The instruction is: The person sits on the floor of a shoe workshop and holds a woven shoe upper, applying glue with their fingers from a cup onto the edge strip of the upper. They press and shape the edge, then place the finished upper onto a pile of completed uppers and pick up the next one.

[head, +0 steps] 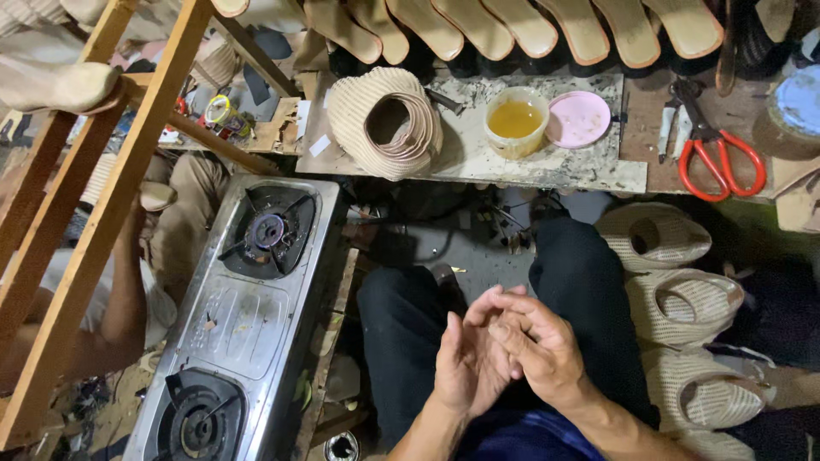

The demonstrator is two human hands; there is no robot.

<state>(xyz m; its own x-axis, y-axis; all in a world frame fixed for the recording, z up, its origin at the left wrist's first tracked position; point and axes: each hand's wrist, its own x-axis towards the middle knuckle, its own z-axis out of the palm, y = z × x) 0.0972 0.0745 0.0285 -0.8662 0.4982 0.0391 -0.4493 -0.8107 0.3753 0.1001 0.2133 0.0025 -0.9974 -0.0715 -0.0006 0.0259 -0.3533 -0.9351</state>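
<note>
My left hand (462, 365) and my right hand (536, 346) meet in front of me above my lap in dark trousers. The right hand's fingers lie across the left palm and press against it. Neither hand holds anything that I can see. A roll of beige woven strip (384, 124) rests on the low worktop (530, 162) ahead, beside a tub of yellow liquid (516, 124) and a pink lid (578, 119). Red-handled scissors (713, 145) lie farther right on the worktop.
A steel two-burner gas stove (243, 316) stands at my left. A wooden frame (102, 205) slants across the far left, with another person's arm (128, 290) behind it. Woven shoe uppers (679, 299) are stacked at my right. Several tan soles (512, 30) line the back.
</note>
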